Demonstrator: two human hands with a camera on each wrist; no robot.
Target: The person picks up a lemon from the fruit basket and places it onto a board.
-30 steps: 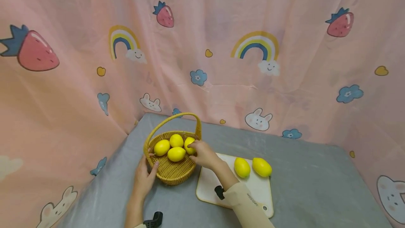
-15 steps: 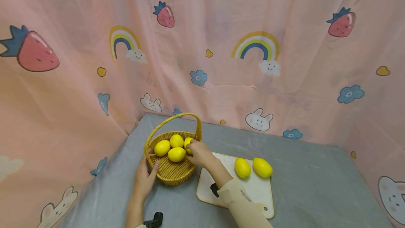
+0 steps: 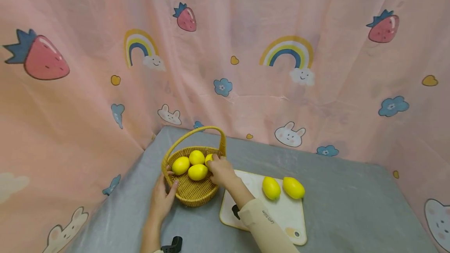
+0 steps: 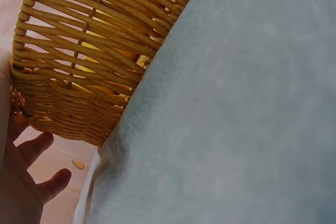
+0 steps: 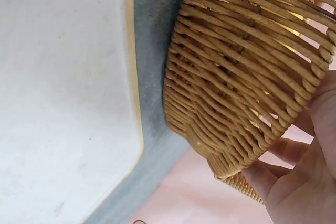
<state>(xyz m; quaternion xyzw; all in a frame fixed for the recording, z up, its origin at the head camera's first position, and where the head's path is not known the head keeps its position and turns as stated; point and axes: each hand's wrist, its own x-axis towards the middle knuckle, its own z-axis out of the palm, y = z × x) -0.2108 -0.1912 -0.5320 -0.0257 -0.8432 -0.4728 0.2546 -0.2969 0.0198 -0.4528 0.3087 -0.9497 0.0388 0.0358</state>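
Note:
A yellow wicker basket [image 3: 194, 196] with an arched handle stands on the grey cloth in the head view. In it lie three fully visible lemons [image 3: 197, 172] and a fourth lemon [image 3: 209, 159] at the right side. My left hand [image 3: 162, 197] holds the basket's left side, thumb at the front rim and fingers near the handle's foot. Over the right rim reaches my right hand [image 3: 222, 171], its curled fingers on the fourth lemon, partly covering it. Through the weave in the right wrist view, bits of yellow show beside the hand [image 5: 304, 177].
To the right of the basket lies a white cutting board [image 3: 242, 220] with a tan edge. Two lemons [image 3: 271, 188] rest on its far right part, and my right forearm crosses over it. A pink patterned curtain [image 3: 197, 54] hangs behind and at the sides.
My right hand has shifted slightly at the basket's right side and now covers more of the fourth lemon. The left hand and basket keep their place; the whole view has shifted a little.

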